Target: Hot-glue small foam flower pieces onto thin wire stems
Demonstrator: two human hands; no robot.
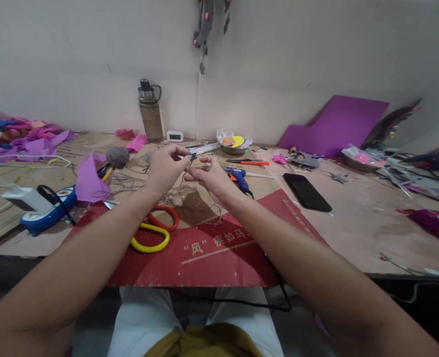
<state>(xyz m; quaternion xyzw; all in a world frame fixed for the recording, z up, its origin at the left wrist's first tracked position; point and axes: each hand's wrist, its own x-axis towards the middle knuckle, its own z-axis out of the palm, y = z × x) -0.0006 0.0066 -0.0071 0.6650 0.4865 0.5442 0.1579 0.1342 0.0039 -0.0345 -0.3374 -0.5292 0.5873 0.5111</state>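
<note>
My left hand [166, 170] is raised over the table's middle, thumb and fingers pinching a small dark grey piece [193, 156]. Close beside it, my right hand [214, 179] has its fingers closed, it seems on a thin strand of grey yarn just under that piece; the fingers partly hide it. Loose grey yarn [124, 182] lies in tangles beneath and left of my hands, with a ball of grey yarn [117, 156] behind. Scissors with red and yellow handles [150, 246] lie below my left wrist, their blades partly covered by my forearm. A blue glue gun [237, 176] rests behind my right wrist.
A red printed board [219, 263] covers the front edge. Left are a blue power strip [50, 210] with plugs and purple scraps [91, 178]. A bottle [151, 119] stands at the back. Right lie a black phone [306, 192], an orange cutter [254, 162] and a purple sheet [338, 124].
</note>
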